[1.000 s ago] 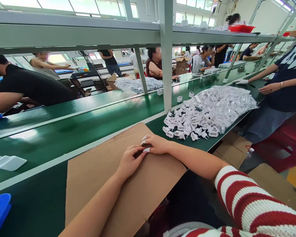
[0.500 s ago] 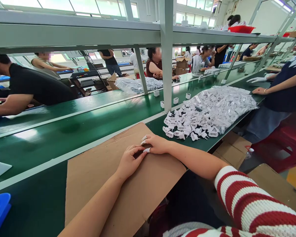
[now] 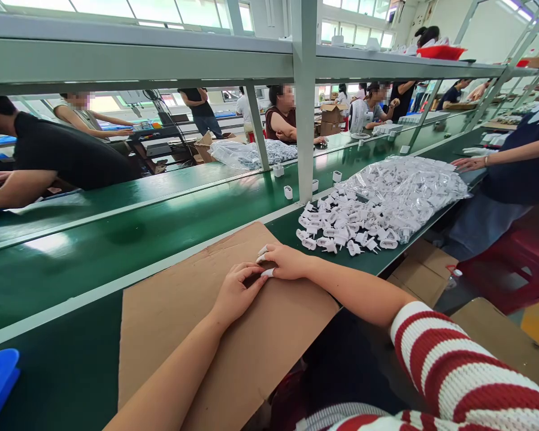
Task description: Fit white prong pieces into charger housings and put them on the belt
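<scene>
My left hand lies on a flat sheet of brown cardboard, its fingers loosely bent and apart. Close against it rests my right hand, with white coverings on some of its fingertips. The fingertips of both hands meet around a small gap, and I see no object between them. Just beyond my right forearm spreads a heap of white plug adapters, part of it under a clear plastic bag.
A green conveyor belt runs past the cardboard, carrying a few white housings. A grey post stands in front, holding up a shelf. Blue trays sit at lower left. A co-worker's hand touches the bag's far end.
My hands stay still. White housings on the belt have shifted left, and the one at the far left has nearly left view. The co-worker's hand at right has moved onto the bag's edge.
</scene>
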`<move>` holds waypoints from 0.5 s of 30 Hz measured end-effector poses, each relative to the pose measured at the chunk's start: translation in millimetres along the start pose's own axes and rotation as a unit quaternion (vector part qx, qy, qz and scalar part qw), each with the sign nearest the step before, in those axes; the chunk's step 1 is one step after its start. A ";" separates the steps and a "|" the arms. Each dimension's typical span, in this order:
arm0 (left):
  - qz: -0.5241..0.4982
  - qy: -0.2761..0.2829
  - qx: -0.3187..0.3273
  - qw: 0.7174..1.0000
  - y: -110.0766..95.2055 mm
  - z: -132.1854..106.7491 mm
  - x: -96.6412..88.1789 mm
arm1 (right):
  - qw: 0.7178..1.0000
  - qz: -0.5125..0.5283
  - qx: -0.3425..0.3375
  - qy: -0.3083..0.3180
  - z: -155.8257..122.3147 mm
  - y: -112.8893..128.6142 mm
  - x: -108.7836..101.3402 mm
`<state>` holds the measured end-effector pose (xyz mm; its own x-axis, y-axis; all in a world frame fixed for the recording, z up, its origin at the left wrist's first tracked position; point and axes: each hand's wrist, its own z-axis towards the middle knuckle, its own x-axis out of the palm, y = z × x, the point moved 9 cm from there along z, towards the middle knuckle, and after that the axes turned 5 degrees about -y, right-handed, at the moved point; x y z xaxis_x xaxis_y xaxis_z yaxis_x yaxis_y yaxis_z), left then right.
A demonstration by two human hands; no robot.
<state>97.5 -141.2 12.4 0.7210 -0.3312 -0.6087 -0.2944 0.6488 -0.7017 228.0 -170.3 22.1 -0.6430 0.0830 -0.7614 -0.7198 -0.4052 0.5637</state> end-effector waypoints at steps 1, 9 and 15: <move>0.000 0.002 0.000 1.000 -0.2 0.0 0.2 | 1.000 -0.001 0.001 0.002 -0.1 0.3 0.0; 0.001 0.003 0.003 1.000 -2.1 0.1 -0.1 | 1.000 0.000 -0.002 0.001 -0.9 2.7 -1.8; 0.000 0.004 0.008 1.000 -3.8 0.6 0.1 | 1.000 -0.006 0.000 0.008 -1.2 1.5 0.3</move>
<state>99.0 -143.3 15.3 0.7156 -0.3371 -0.6118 -0.2839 0.6599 -0.6957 227.0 -172.0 22.3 -0.6301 0.0724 -0.7731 -0.7273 -0.4038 0.5550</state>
